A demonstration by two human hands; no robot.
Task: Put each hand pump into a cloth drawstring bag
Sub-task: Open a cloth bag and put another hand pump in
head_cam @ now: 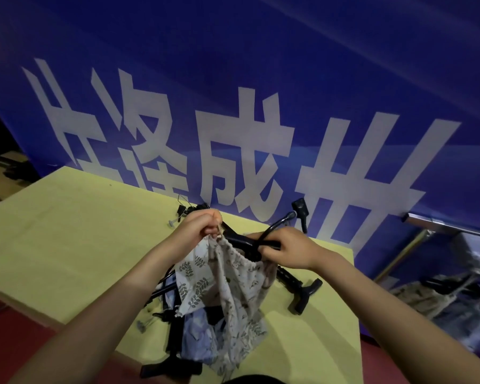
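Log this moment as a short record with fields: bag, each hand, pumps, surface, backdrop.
bag: leaf-print cloth drawstring bag, held up by its mouth
left hand: left hand pinches the bag's rim and cord
right hand: right hand holds the other rim together with a black hand pump
pumps: another black pump lies on the table
surface: yellow table
backdrop: blue banner with white characters

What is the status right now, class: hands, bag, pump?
Left hand pinches bag mouth, held up. Right hand grips pump at the opening. More pumps on table.
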